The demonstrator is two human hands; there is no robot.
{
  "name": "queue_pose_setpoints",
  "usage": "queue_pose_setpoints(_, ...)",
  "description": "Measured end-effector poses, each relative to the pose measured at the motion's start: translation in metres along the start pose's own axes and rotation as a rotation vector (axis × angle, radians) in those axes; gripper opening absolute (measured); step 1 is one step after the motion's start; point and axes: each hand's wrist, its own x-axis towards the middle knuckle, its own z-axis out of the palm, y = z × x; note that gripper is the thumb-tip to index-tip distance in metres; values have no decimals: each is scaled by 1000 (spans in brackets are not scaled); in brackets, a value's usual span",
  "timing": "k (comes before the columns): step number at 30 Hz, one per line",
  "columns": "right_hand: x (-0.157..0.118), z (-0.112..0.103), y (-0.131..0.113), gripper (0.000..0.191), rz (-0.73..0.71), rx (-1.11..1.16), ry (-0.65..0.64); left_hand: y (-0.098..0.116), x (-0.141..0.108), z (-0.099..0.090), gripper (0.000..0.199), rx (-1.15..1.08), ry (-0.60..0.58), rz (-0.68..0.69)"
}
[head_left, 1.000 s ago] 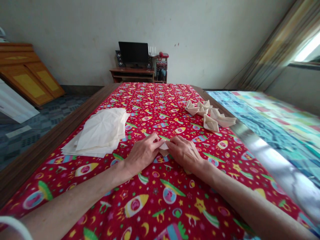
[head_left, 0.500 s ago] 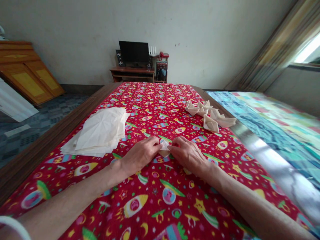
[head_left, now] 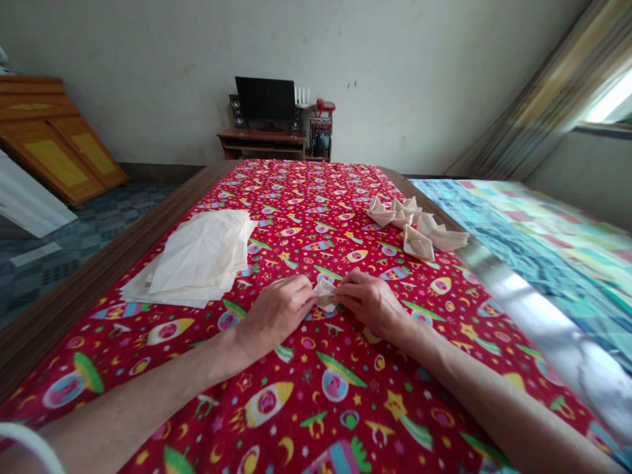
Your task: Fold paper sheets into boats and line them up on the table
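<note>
A small folded piece of white paper point(head_left: 325, 294) is held between my two hands over the middle of the red patterned cloth point(head_left: 306, 395). My left hand point(head_left: 282, 304) pinches its left edge, and my right hand point(head_left: 371, 299) pinches its right edge. The fingertips partly cover the paper. To the left lies a stack of creased pale paper sheets point(head_left: 200, 257), spread a little unevenly. Several folded paper boats point(head_left: 419, 242) stand grouped beyond my right hand, near the table's right side.
A wooden table edge point(head_left: 162, 210) runs along the left. Beyond the right edge is a bed with a colourful cover point(head_left: 533, 243). A desk with a monitor point(head_left: 265, 100) stands by the far wall; a wooden cabinet point(head_left: 59, 145) is at the far left.
The fingers of both hands have shifted slightly on the folded paper, and its shape between them looks flatter and wider. The sheets and the boats stay where they were.
</note>
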Motion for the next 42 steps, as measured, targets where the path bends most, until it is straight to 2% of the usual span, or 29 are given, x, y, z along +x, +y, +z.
queue_pose_setpoints(4, 5, -2, -3, 15, 107, 69, 9, -3, 4, 3, 12, -97, 31, -119)
queue_pose_setpoints(9, 5, -3, -11, 18, 116, -3, 13, -4, 9, -2, 7, -182, 3, -177)
queue_pose_setpoints(16, 5, -3, -11, 17, 141, -5, 9, -5, 13, -11, 11, -272, -32, -282)
queue_pose_setpoints(28, 7, 4, -11, 20, 143, -127, 4, -5, 9, -1, 15, -162, -17, -212)
queue_pose_setpoints(37, 14, -3, -11, 21, 216, -156, -92, -10, 10, 0, 16, -82, -70, -156)
queue_pose_setpoints(42, 20, -6, -13, 28, 264, -255, -141, -7, 13, -2, 17, -84, -88, -191)
